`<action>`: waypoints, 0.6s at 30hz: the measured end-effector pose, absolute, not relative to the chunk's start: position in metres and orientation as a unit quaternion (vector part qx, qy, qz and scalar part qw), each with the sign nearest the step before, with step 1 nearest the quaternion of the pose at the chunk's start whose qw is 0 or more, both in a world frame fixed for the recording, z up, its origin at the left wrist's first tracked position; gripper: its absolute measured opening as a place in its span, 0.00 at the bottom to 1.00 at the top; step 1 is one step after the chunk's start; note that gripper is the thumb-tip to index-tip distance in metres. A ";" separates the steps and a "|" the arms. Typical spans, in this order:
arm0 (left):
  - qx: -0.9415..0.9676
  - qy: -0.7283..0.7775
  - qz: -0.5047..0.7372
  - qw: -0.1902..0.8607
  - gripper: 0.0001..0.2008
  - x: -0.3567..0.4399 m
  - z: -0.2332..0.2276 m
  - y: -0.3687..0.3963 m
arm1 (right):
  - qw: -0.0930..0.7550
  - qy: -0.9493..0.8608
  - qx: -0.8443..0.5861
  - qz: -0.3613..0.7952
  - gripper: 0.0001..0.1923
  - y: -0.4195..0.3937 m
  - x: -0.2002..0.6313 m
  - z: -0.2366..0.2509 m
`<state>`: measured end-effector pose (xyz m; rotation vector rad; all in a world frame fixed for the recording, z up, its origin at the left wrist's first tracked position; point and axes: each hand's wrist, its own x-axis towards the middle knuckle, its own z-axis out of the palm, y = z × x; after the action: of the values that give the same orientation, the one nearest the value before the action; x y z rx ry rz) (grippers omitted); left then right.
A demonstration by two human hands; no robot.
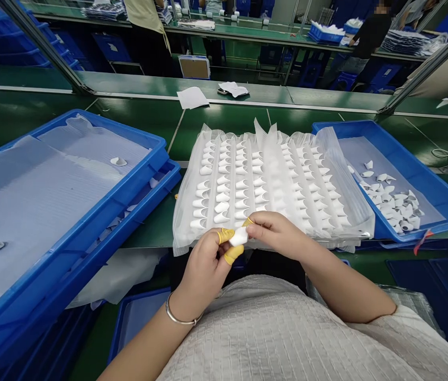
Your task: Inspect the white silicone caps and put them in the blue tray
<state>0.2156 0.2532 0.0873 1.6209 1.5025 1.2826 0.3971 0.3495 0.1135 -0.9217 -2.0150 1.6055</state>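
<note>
— Two hands on one piece?
— Yes: the left hand (204, 264) and right hand (277, 233), fingertips in yellow rubber cots (226, 235), pinch a small white plastic cap (239, 236) between them, just above the near edge of the clear plastic tray of white caps (271, 180).
— And beside it?
— A blue plastic bin of loose caps (426, 180), right.

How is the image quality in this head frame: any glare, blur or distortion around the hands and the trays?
Head view: even overhead light, soft shadows; both hands, left hand and right hand, and the small white piece between them are sharp. The clear bag over the white tray shows mild sheen. Wide-angle bending curves the blue bin and the table edges. A background person's face is blurred.
</note>
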 end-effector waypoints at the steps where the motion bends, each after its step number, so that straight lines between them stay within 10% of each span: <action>1: 0.597 0.565 0.483 0.301 0.06 0.216 0.087 0.253 | 0.198 -0.730 -0.329 0.566 0.23 0.349 0.397 0.115; 11: 0.436 0.566 0.503 0.486 0.12 0.216 0.088 0.252 | 0.261 -0.816 -0.264 0.442 0.12 0.344 0.400 0.116; 18: 0.535 0.564 0.502 0.379 0.08 0.214 0.082 0.252 | 0.210 -0.789 -0.316 0.483 0.17 0.346 0.395 0.113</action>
<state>0.2143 0.2518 0.0815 1.3669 1.4399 1.2829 0.3953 0.3457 0.1127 -0.8783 -2.1946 1.3425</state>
